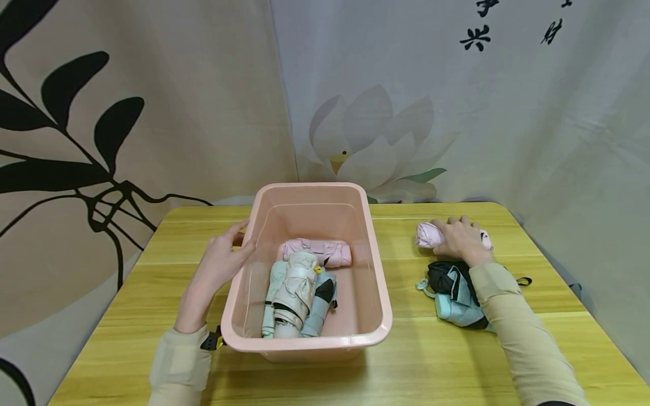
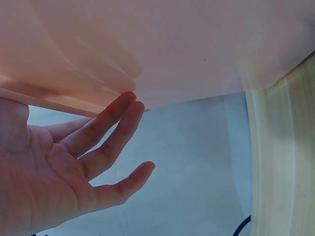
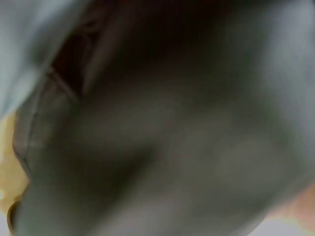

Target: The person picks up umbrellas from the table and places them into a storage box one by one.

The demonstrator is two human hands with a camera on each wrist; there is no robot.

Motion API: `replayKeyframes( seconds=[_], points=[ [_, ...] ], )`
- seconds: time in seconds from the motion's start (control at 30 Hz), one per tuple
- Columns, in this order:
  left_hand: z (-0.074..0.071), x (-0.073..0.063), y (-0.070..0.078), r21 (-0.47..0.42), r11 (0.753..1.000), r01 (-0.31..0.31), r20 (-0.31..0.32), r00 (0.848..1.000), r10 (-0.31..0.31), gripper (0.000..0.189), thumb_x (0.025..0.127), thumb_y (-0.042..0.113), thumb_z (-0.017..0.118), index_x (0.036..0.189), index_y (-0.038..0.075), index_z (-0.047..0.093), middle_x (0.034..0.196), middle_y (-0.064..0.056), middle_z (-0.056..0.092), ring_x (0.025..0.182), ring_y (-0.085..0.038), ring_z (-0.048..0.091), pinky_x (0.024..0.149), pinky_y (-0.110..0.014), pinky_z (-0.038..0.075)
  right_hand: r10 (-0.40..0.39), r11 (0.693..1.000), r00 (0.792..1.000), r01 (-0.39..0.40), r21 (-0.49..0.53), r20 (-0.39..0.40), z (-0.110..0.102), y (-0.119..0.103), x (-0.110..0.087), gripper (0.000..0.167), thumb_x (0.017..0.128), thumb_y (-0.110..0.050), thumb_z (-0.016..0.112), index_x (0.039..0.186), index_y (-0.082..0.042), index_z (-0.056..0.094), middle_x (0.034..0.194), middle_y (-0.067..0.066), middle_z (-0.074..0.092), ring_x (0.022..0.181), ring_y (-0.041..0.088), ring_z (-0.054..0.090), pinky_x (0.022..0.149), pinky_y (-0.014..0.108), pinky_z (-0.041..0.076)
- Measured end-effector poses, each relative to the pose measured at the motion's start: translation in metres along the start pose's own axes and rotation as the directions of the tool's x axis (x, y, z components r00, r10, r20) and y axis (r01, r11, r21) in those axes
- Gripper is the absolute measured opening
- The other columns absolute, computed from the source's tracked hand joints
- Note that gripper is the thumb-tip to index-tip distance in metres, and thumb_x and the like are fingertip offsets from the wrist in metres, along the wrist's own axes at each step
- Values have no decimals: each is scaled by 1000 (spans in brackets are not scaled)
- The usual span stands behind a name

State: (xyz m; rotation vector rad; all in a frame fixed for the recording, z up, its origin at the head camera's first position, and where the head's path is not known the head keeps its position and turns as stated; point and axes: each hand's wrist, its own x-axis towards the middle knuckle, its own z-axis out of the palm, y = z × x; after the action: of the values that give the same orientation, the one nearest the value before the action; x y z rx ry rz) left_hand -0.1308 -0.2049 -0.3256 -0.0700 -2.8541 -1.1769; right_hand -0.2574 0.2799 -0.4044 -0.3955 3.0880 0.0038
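At the left side of a pink plastic bin (image 1: 304, 341), my left hand (image 1: 222, 264) holds the rim, thumb over the edge. Its fingers (image 2: 115, 125) lie against the outer wall in the left wrist view. Inside the bin lie several folded umbrellas: a pink one (image 1: 332, 253) across the back, a cream one (image 1: 296, 287) in front, a mint one (image 1: 274, 287) and a light blue one (image 1: 319, 310) beside it. On the right, my right hand (image 1: 461, 239) grips a pale pink folded umbrella (image 1: 429, 235) from above, its ends showing either side.
Just in front of the right hand lie a black folded bundle (image 1: 440, 274) and a light blue umbrella (image 1: 459, 309), partly behind the sleeve. All stands on a wooden table (image 1: 406, 366). A printed curtain (image 1: 213, 113) hangs behind. Blurred dark fabric (image 3: 162, 147) fills the right wrist view.
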Motion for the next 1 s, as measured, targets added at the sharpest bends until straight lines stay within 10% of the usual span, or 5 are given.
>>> replayKeyframes(
  seconds=[1.0],
  points=[
    [1, 1, -1, -17, 1000, 6, 8, 1000, -6, 60, 96, 26, 49, 148, 2, 30, 120, -29, 60, 93, -35, 68, 66, -37, 60, -19, 1000, 988, 17, -15, -154, -3, -3, 0, 74, 74, -38, 73, 138, -14, 46, 122, 29, 53, 113, 51, 42, 88, 65, 37]
  ],
)
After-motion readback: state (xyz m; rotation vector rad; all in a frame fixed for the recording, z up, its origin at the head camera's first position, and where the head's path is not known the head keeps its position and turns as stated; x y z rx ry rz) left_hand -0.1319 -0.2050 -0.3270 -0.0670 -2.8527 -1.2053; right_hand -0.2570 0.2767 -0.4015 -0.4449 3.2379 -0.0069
